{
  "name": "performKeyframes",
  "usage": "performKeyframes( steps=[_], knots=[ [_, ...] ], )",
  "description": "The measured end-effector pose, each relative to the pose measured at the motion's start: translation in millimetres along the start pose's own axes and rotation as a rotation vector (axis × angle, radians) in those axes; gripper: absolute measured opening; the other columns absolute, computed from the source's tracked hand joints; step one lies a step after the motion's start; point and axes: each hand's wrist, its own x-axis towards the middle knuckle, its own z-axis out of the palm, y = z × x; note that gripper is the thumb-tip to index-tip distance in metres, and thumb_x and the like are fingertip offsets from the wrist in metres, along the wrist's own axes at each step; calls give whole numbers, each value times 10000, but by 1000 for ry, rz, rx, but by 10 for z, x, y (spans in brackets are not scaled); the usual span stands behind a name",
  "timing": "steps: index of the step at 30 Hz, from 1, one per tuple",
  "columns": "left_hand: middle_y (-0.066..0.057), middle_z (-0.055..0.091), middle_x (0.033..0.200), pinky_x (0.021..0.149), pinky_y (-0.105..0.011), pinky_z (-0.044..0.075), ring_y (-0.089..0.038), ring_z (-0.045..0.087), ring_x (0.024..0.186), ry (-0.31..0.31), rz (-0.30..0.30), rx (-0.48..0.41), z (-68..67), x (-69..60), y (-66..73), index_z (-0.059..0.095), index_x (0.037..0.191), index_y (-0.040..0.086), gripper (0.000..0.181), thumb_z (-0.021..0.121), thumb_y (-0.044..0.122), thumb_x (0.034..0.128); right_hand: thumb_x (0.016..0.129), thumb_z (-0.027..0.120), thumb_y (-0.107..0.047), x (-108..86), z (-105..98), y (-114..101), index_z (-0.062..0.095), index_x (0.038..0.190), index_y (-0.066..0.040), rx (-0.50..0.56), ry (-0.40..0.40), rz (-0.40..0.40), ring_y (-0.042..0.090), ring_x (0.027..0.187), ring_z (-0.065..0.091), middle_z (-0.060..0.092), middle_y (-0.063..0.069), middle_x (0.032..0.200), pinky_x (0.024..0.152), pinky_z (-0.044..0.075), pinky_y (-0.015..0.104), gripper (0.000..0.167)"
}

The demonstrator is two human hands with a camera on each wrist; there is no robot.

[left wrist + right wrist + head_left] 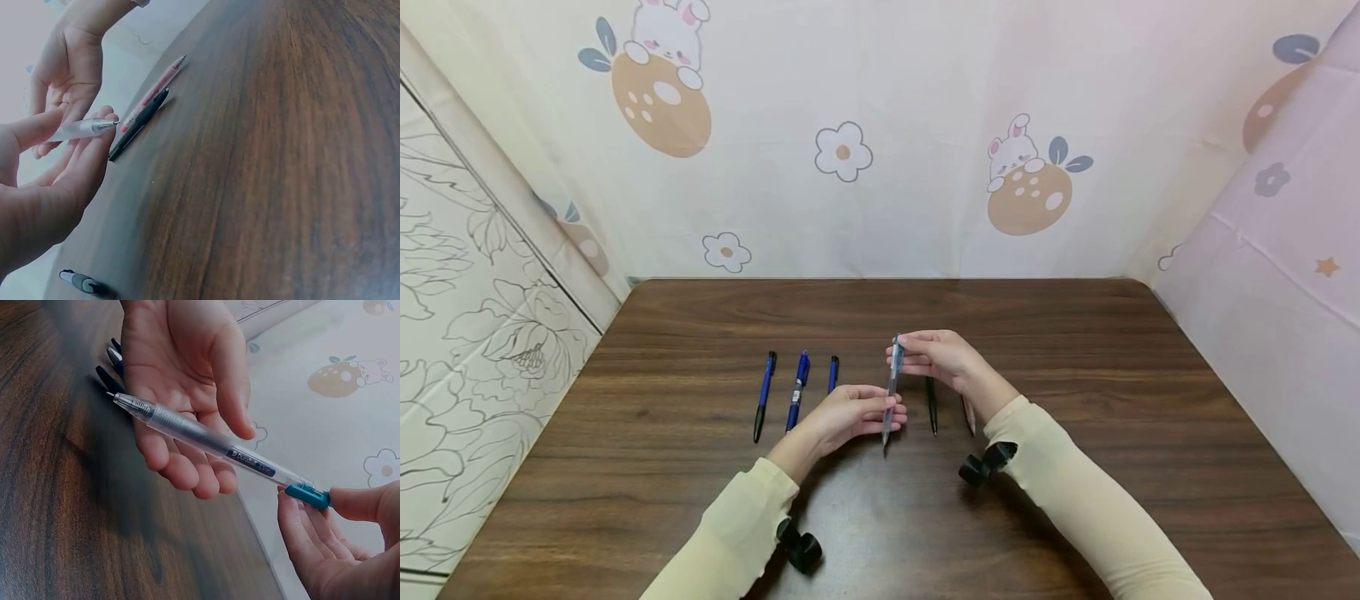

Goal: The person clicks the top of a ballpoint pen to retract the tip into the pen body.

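My right hand [943, 357] pinches a clear-barrelled click pen [893, 382] by its teal clip end [307, 495], between thumb and fingers. The tip points down toward me in the head view. Lower down, the barrel lies across the fingers of my left hand [853, 414]; its thumb [232, 394] is beside the barrel, not over it, in the right wrist view. Left of my hands lie a blue pen with black ends [763, 400] and a blue pen with a label [797, 392]. Another blue pen [833, 372] is partly hidden behind my left hand.
Right of the held pen lie a black pen [932, 408] and a pink pen [968, 415], the latter partly covered by my right hand. All rest on the dark wooden table [625, 483]. A patterned curtain [910, 208] hangs along the table's back edge.
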Motion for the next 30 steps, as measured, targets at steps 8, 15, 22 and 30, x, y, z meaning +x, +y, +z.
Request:
performKeyframes(
  steps=[8, 15, 22, 30],
  knots=[
    [-128, 715, 1087, 918, -369, 573, -144, 710, 922, -51, 2, 11, -9, -24, -9, 506, 1277, -136, 378, 549, 64, 960, 990, 528, -149, 5, -13, -5, 469, 1325, 109, -4, -22, 4, 66, 839, 715, 741, -47, 895, 867, 587, 275, 427],
    [-178, 703, 1111, 916, -370, 573, -146, 710, 914, -65, 12, 14, 12, -27, -15, 495, 1274, -163, 383, 547, 44, 955, 1023, 461, -228, 30, -5, 11, 412, 1378, 97, 13, -77, 55, 80, 887, 706, 726, 12, 1003, 842, 587, 235, 484],
    [-146, 714, 1059, 900, -346, 580, -143, 712, 909, -74, 19, -3, 23, -40, -8, 496, 1275, -161, 377, 540, 38, 958, 1056, 252, -388, 80, -13, 51, 265, 1463, 82, 235, -244, 135, 132, 977, 695, 530, 230, 1386, 870, 574, 246, 622],
    [-50, 717, 947, 892, -344, 583, -134, 712, 890, -95, 33, -17, 23, -54, -3, 486, 1267, -182, 373, 530, 21, 958, 1049, 273, -411, 97, -10, 43, 205, 1500, 41, 424, -361, 209, 184, 1066, 673, 601, 165, 1320, 934, 556, 299, 641]
  ],
)
